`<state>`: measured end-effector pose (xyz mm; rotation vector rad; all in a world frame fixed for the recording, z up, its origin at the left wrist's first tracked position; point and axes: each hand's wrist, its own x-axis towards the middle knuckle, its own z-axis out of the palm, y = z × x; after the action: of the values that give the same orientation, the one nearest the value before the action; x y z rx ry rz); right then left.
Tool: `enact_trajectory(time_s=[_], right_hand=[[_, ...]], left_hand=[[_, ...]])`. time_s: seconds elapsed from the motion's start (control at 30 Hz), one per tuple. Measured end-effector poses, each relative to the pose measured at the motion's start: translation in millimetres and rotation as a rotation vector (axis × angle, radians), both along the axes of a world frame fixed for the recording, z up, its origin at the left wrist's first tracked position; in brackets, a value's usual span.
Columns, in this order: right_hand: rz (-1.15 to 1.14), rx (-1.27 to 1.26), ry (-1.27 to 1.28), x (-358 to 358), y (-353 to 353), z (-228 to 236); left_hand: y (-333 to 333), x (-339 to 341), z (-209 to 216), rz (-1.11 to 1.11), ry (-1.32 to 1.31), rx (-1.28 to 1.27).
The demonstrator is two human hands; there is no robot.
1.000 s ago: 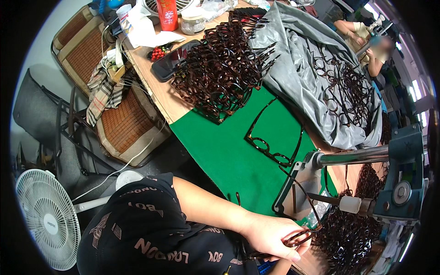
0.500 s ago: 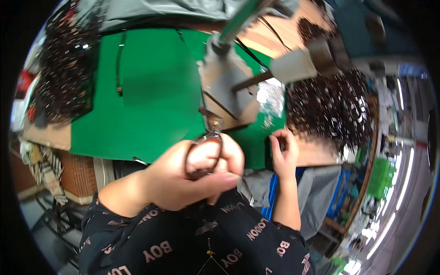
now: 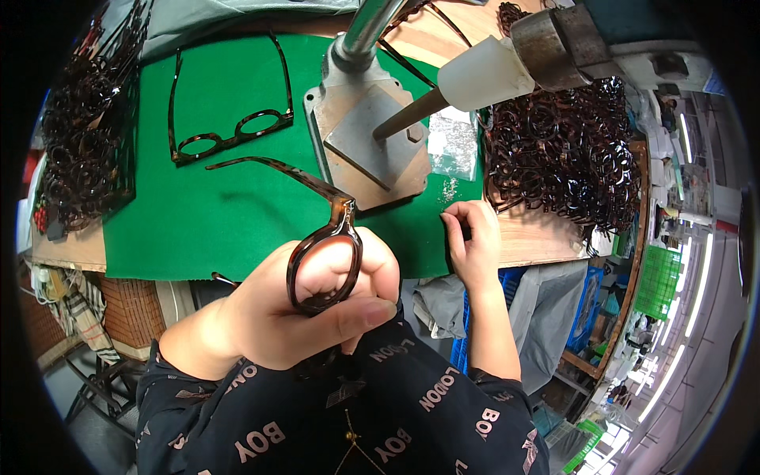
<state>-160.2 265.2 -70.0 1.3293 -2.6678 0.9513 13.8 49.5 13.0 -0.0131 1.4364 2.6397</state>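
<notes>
My left hand [image 3: 317,297] is closed around a tortoiseshell eyeglass frame [image 3: 293,265], held up above the table's front edge. One round rim faces me, and a temple arm reaches away to the far left over the green mat [image 3: 158,237]. My fingers hide the rest of the frame. Farther right, my right hand [image 3: 475,233] sits at the mat's front edge, thumb and forefinger curled together. Whatever may lie between those fingertips is too small to make out. Just beyond them lie tiny pale bits [image 3: 450,190] beside a clear plastic bag [image 3: 453,146].
Another eyeglass frame [image 3: 229,142] lies on the mat with its temples unfolded. A metal press [image 3: 368,146] with a white-sleeved bar [image 3: 483,75] stands at the centre. Dark frames are heaped at right [image 3: 562,158] and left [image 3: 87,150].
The picture has steadied from a blur, and the view has shifted slightly. The held frame now shows its temple arm stretched out to the far left. Both hands keep their closed grips.
</notes>
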Motion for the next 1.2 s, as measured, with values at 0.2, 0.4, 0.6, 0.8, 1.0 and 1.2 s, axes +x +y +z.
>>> enact_trajectory(time_s=[0.2, 0.4, 0.6, 0.8, 1.0, 1.2], right_hand=[[-0.005, -0.010, -0.058, -1.8, 1.4, 0.3], [0.000, 0.000, -0.004, -1.0, -2.4, -2.3], [0.119, 0.136, 0.087, -5.2, -4.8, 7.5], [0.240, -0.019, -0.054, 6.3, -33.3, 48.7], [0.500, -0.474, -0.314, 34.4, -74.0, 78.9], [0.587, -0.437, -0.203, 31.8, -82.8, 86.5]], left_hand=[[-0.3, -0.6, 1.0, 0.010, -0.002, -0.014], [-1.6, -3.3, 3.6, -0.050, -0.031, -0.070], [1.3, -5.0, 7.5, -0.138, -0.162, 0.112], [-1.3, -6.7, 3.4, -0.308, -0.163, 0.120], [3.2, -6.0, 4.0, -0.328, -0.060, 0.128], [3.2, -5.2, 5.4, -0.312, -0.063, 0.078]])
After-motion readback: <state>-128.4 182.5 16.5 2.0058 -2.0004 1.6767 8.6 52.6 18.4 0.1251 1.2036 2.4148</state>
